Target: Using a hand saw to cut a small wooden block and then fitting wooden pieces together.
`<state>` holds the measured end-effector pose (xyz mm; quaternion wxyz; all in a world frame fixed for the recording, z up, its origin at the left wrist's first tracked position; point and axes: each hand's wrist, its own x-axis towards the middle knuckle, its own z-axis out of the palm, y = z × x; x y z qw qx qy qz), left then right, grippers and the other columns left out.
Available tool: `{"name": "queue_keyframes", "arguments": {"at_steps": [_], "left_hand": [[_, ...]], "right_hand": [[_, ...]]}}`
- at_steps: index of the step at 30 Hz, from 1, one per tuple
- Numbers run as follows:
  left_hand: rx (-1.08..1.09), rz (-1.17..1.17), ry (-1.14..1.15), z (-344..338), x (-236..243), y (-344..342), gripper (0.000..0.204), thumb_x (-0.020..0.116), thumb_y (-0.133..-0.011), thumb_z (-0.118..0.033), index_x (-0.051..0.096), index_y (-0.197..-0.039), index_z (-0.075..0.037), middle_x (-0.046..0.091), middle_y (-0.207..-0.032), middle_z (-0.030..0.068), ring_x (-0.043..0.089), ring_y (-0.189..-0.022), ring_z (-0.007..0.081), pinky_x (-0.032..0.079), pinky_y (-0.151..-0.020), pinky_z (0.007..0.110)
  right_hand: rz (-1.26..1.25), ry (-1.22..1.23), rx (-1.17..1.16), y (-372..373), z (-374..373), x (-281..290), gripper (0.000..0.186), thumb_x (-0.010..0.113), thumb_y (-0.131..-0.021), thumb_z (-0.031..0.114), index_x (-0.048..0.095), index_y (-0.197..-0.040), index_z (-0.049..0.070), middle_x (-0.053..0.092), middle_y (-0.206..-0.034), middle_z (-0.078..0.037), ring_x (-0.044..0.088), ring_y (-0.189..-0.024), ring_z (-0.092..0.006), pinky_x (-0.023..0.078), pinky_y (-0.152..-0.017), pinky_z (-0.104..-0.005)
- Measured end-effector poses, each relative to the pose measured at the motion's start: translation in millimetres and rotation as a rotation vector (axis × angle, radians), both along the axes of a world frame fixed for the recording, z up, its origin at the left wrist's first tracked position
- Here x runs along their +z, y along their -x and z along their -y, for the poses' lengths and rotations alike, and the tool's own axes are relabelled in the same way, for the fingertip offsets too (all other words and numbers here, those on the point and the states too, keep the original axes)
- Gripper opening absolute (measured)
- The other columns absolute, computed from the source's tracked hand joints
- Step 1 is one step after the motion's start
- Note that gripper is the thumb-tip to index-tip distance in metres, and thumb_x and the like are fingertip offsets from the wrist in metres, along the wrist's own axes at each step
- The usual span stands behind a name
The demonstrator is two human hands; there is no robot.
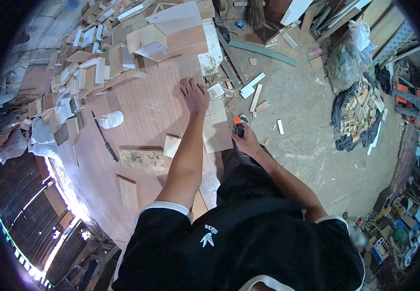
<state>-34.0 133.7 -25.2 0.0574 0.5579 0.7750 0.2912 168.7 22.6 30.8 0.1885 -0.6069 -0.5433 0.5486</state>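
Observation:
My left hand (194,94) is palm down over the wooden tabletop (142,109), its fingers slightly bent and apart, with nothing visible in them. Its wrist is beside a thin pale wood panel (218,127) lying along the table's right edge. My right hand (249,141) is closed around a small orange-and-black hand tool (239,127), just off that edge and right of the panel. What kind of tool it is I cannot make out. Left of my left forearm lie a wood block with round marks (142,159) and a smaller wood piece (172,145).
A long thin dark tool (104,137) and a clear plastic container (111,120) lie on the table's left. Box-like wood assemblies (178,36) crowd the far end. Offcuts (256,97) and a green strip (263,52) are on the floor, with a sack of scraps (360,111) at right.

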Motion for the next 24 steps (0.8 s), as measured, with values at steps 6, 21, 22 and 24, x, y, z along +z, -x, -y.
{"name": "queue_keyframes", "arguments": {"at_steps": [6,21,22,24], "left_hand": [[0.015,-0.018,0.003,5.0,-2.5,8.6,0.029,0.052,-0.079,-0.009,0.049,-0.106,0.0,0.045,-0.117,0.019,0.038,-0.116,0.0382,0.028,-0.1,0.05],[0.02,0.021,0.151,5.7,-3.7,5.5,0.034,0.047,-0.081,-0.014,0.05,-0.112,-0.002,0.043,-0.126,0.0174,0.032,-0.126,0.0396,0.022,-0.105,0.052],[0.028,0.016,0.135,1.3,-2.0,5.5,0.033,0.048,-0.08,-0.015,0.05,-0.111,-0.003,0.043,-0.125,0.0169,0.033,-0.125,0.0392,0.023,-0.105,0.052],[0.028,0.013,0.121,1.2,-0.4,4.6,0.033,0.048,-0.08,-0.015,0.05,-0.111,-0.003,0.044,-0.124,0.0163,0.033,-0.124,0.0388,0.023,-0.105,0.052]], "right_hand": [[-0.057,0.038,-0.01,11.1,-9.5,122.1,0.018,0.062,-0.086,0.01,0.05,-0.095,0.001,0.053,-0.068,-0.006,0.05,-0.065,-0.0099,0.042,-0.06,-0.0286],[-0.174,0.004,-0.082,36.5,-10.2,215.4,0.017,0.058,-0.08,-0.003,0.05,-0.095,-0.001,0.051,-0.073,-0.011,0.052,-0.069,-0.0132,0.044,-0.066,-0.0287],[-0.181,0.001,-0.076,35.8,-11.4,217.3,0.017,0.058,-0.08,-0.003,0.05,-0.095,-0.001,0.051,-0.073,-0.011,0.051,-0.069,-0.0125,0.044,-0.066,-0.0285],[-0.191,0.016,-0.083,34.7,-2.9,218.4,0.017,0.058,-0.08,-0.004,0.05,-0.095,-0.001,0.051,-0.074,-0.011,0.052,-0.07,-0.0122,0.044,-0.066,-0.028]]}}
